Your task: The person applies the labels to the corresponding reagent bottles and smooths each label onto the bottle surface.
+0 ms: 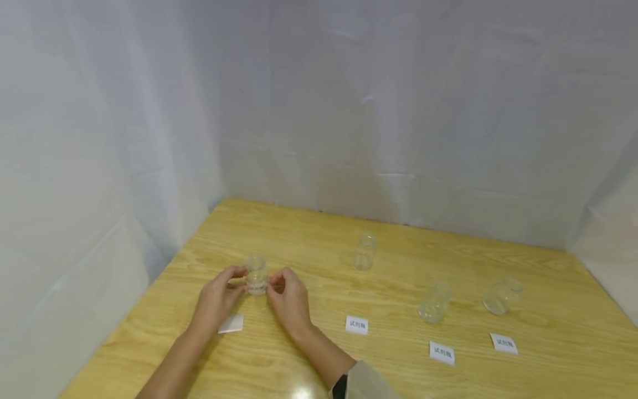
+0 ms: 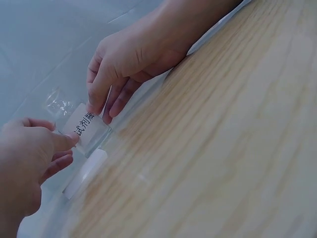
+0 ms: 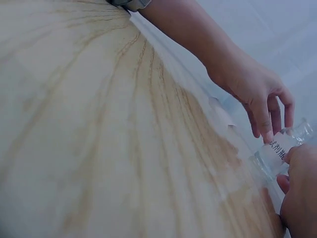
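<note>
A small clear glass bottle (image 1: 256,270) stands upright near the table's left side, between both hands. A white label (image 2: 79,124) with black Chinese characters lies against its front. My left hand (image 1: 214,299) pinches the bottle and label from the left, thumb on the label's edge and index finger around the glass. From the other side, my right hand (image 1: 290,299) does the same, its thumb pressing the label's opposite edge. In the right wrist view the bottle (image 3: 302,130) is partly hidden behind the right hand (image 3: 302,183).
A blank-looking white card (image 1: 231,323) lies by my left wrist. Three more glass bottles stand to the right: one farther back (image 1: 365,252), one nearer (image 1: 433,302), one far right (image 1: 502,296). Printed labels (image 1: 356,325) lie before them. White sheeting (image 1: 339,111) hangs behind the wooden table.
</note>
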The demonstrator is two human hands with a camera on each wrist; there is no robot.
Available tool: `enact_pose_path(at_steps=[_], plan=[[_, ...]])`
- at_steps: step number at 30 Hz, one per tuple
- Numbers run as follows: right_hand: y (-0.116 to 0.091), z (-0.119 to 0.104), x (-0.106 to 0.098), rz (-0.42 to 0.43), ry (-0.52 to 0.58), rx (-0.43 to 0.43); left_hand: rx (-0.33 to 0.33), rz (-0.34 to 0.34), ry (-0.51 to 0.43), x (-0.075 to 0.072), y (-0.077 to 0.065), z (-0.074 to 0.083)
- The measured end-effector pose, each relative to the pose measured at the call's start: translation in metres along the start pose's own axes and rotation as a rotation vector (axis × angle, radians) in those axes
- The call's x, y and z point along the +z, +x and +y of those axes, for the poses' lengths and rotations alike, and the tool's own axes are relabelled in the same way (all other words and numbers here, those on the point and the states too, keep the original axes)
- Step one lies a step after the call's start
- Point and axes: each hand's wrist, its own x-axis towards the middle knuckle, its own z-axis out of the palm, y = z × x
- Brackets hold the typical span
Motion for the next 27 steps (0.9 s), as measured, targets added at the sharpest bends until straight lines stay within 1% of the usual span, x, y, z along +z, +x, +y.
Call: enact_pose_path(at_steps=[3,7,10,12,15,17,20,23,27], plan=[[-0.0002,0.0003,0.0002,-0.019,0.029,0.022,-0.088,-0.039,-0.095,0.0004,-0.0009,0.0000],[-0.0001,-0.0006,-0.0007,-0.052,0.014,0.062,-0.167,-0.061,-0.192,0.0008,-0.0003,-0.0004],[0.0006,-0.0015,-0.0023,-0.070,0.011,0.105,-0.207,-0.075,-0.276,0.0005,0.0010,-0.0009],[0.0012,-0.0019,-0.0036,-0.090,0.031,0.127,-0.212,-0.102,-0.319,0.0002,0.0014,-0.0014],[0.0023,-0.0022,-0.0045,-0.142,0.061,0.124,-0.190,-0.152,-0.339,-0.0001,0.0010,-0.0012],[0.0025,-0.0009,-0.0044,-0.175,0.071,0.109,-0.175,-0.168,-0.335,0.0008,0.0002,-0.0007],[0.0028,0.0007,-0.0037,-0.196,0.076,0.080,-0.171,-0.138,-0.314,0.0028,-0.0007,0.0000],[0.0028,0.0022,-0.0025,-0.182,0.088,0.054,-0.173,-0.091,-0.279,0.0038,-0.0008,0.0001],[0.0037,0.0027,-0.0016,-0.154,0.110,0.024,-0.181,-0.074,-0.270,0.0027,0.0001,-0.0007]])
